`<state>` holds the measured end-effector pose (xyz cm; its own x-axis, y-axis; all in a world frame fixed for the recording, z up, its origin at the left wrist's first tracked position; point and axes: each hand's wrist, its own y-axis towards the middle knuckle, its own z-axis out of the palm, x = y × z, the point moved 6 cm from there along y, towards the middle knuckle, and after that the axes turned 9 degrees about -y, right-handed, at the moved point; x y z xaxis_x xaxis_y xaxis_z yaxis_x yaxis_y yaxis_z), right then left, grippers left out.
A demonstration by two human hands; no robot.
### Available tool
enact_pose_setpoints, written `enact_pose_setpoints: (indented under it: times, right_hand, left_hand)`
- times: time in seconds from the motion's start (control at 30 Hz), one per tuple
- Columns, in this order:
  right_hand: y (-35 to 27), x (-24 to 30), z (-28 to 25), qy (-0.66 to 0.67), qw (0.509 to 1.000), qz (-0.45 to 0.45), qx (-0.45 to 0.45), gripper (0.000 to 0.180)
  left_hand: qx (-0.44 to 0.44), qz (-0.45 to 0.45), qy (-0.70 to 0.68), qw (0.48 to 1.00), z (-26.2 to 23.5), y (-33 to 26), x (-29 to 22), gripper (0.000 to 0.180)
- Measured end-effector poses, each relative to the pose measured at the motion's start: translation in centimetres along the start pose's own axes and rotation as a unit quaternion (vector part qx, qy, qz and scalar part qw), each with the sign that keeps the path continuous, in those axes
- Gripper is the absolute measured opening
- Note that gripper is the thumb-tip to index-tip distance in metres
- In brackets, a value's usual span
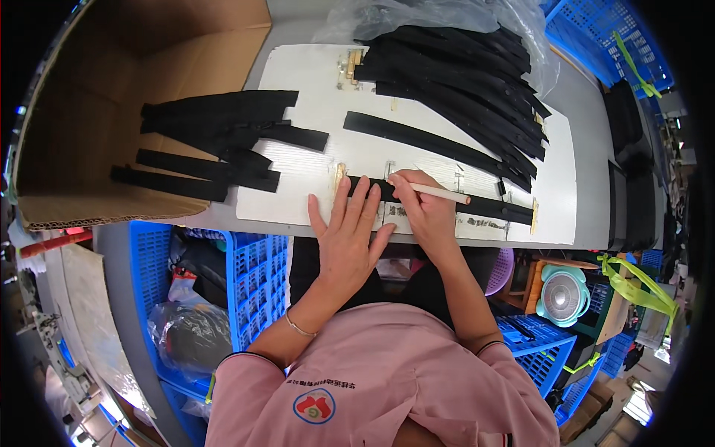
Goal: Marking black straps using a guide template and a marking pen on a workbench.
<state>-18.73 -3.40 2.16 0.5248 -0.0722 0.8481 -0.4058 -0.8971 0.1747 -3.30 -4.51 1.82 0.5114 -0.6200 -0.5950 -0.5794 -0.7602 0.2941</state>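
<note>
A person in a pink top works at a white board (313, 141) laid on a grey table, seen from above. At the far left, an open cardboard box (97, 112) lies with several black fabric strips (216, 141) spilling from its mouth onto the board. At the far right, a clear plastic bag (417, 15) holds a larger heap of the same black strips (462, 82). Below the table's near edge, on the left, a blue plastic crate (253, 276) holds bagged dark items. More blue crates stand at the right.

One black strip (477, 205) lies flat along the board's near edge, its long axis running left to right, slightly angled towards the near right. The left hand (346, 238) rests on the strip's left end, fingers spread and flat, gripping nothing. The right hand (421, 208), just beside it, is closed around a pale pencil-like marker (439, 194), whose shaft points right along the strip.
</note>
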Motion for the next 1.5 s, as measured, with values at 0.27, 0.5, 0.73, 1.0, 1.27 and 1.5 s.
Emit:
enact_pose_setpoints:
  times: [0.27, 0.5, 0.73, 1.0, 1.27, 1.5]
  right_hand:
    - [-0.2, 0.3, -0.5, 0.033, 0.998, 0.023, 0.038, 0.019]
    - [-0.3, 0.0, -0.6, 0.0, 0.999, -0.052, 0.014, 0.02]
    - [-1.8, -0.9, -5.9, 0.068, 0.996, 0.036, -0.041, 0.024]
    - [-2.4, -4.3, -9.9, -0.001, 0.988, 0.062, -0.141, 0.025]
    - [-2.4, -4.9, -9.5, -0.004, 0.99, 0.07, -0.125, 0.025]
    - [-2.4, -4.7, -9.7, -0.02, 0.99, 0.066, -0.127, 0.023]
  left_hand:
    - [-0.009, 0.008, 0.013, 1.0, 0.0, 0.0, 0.0, 0.06]
    - [-0.006, 0.016, 0.01, 1.0, 0.4, 0.1, -0.2, 0.06]
    - [-0.007, 0.01, 0.013, 1.0, 0.2, -0.1, 0.1, 0.061]
    - [0.003, 0.008, 0.005, 1.0, 0.1, 0.3, -0.7, 0.062]
    - [0.027, 0.114, -0.127, 0.985, 3.5, 3.1, -6.5, 0.052]
    - [0.042, 0.107, -0.122, 0.986, 4.6, 3.4, -6.6, 0.039]
